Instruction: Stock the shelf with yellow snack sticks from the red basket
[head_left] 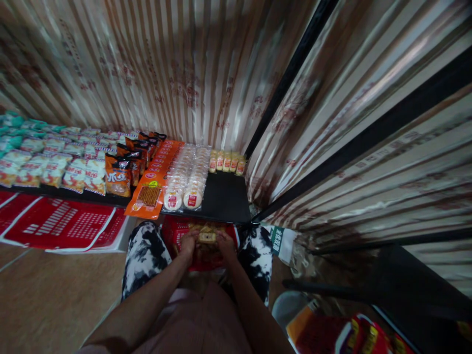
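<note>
Striped, shiny wall covering rises behind a low black shelf (224, 199) that runs across the scene, with black bars crossing the wall on the right. At the far left of the shelf lie rows of pale and teal snack bags (44, 157). Next come upright orange snack bags (120, 177), then long flat orange packets (153, 184) laid in a line toward the wall. Just beside them lie 2 rows of clear-wrapped round cakes (186, 177) with red labels at the front. Behind them, near the wall, stands a short row of small yellow packets (226, 161). The right part of the shelf top is bare black.

Below the shelf on the left, red perforated baskets (62, 226) lie flat on the brown floor. The person's knees in black-and-white patterned trousers (145, 253) flank a red basket (177, 231) set on the floor just under the shelf edge. Both hands meet over this basket: the left hand (189, 246) and the right hand (225, 247) each have the grip clenched on 1 end of a small yellow snack packet (207, 237), held between them above the basket. Further packets inside the basket are too dim to tell apart.

At the lower right, red and yellow packages (354, 337) lie near a white tub (285, 305).
</note>
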### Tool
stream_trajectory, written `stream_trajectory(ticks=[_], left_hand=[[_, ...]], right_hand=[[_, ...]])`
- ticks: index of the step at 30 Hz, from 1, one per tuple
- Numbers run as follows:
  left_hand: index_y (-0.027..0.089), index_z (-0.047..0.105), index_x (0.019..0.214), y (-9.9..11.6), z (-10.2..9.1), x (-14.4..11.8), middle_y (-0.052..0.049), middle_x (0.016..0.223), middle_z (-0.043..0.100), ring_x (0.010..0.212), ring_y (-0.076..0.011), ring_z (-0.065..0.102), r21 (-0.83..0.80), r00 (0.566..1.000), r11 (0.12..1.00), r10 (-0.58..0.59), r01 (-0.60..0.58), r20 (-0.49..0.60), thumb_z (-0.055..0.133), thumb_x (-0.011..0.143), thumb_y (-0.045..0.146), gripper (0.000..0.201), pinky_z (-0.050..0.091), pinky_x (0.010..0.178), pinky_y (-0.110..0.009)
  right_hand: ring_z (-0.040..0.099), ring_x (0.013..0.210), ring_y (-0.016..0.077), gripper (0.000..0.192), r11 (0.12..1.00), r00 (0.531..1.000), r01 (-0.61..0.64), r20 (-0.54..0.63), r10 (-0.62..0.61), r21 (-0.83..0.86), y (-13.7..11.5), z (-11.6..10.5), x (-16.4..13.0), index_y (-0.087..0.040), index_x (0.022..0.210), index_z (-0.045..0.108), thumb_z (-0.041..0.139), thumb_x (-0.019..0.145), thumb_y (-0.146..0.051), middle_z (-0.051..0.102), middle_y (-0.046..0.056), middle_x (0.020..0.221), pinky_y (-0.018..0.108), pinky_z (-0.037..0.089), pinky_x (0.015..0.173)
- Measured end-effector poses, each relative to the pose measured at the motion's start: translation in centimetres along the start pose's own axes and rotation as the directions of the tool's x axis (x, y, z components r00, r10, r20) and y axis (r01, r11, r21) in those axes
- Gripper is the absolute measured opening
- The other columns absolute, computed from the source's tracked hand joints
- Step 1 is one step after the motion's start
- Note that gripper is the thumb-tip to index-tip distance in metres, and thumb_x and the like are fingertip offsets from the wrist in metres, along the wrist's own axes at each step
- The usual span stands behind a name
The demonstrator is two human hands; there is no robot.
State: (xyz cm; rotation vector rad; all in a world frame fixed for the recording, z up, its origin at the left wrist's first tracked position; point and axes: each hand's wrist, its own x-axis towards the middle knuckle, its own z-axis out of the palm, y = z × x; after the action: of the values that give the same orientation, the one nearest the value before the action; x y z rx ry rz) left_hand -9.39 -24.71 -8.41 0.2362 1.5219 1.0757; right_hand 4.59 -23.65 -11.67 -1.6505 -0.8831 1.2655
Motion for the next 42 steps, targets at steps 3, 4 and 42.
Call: stream_trajectory(ticks=[3, 4, 42], left_hand=[[0.013, 0.064, 0.075, 0.3, 0.1, -0.1, -0.005, 0.073, 0.067, 0.066, -0.0130, 0.061, -0.016, 1.000, 1.000, 0.006, -0.006, 0.006, 0.052, 0.065, 0.003, 0.019, 0.044, 0.054, -0.021], [0.013, 0.064, 0.075, 0.4, 0.1, -0.2, -0.005, 0.072, 0.067, 0.065, -0.0127, 0.061, -0.022, 1.000, 1.000, 0.008, -0.007, 0.010, 0.052, 0.064, 0.003, 0.019, 0.044, 0.053, -0.020], [0.016, 0.056, 0.074, 2.0, 2.6, -3.9, 0.002, 0.061, 0.056, 0.052, -0.0081, 0.051, -0.101, 0.955, 0.976, 0.212, -0.195, 0.206, 0.062, 0.060, 0.027, 0.019, 0.040, 0.052, -0.020]], right_hand=[[0.063, 0.070, 0.0200, 0.037, 0.998, 0.999, -0.037, 0.005, 0.037, 0.044, -0.5, -0.1, -0.5, -0.017, 0.080, 0.063, 0.060, 0.052, -0.041, 0.068, 0.006, 0.077, 0.030, 0.050, 0.059], [0.062, 0.069, 0.0195, 0.037, 0.997, 0.999, -0.047, 0.006, 0.046, 0.057, -0.7, -0.1, -0.8, -0.017, 0.081, 0.062, 0.059, 0.052, -0.040, 0.068, 0.006, 0.077, 0.029, 0.049, 0.058], [0.059, 0.084, 0.0172, 0.012, 0.586, 0.736, 0.649, 0.204, -0.646, -0.485, -7.3, -3.0, -8.5, -0.021, 0.084, 0.058, 0.048, 0.081, -0.027, 0.063, 0.005, 0.088, 0.029, 0.047, 0.077]])
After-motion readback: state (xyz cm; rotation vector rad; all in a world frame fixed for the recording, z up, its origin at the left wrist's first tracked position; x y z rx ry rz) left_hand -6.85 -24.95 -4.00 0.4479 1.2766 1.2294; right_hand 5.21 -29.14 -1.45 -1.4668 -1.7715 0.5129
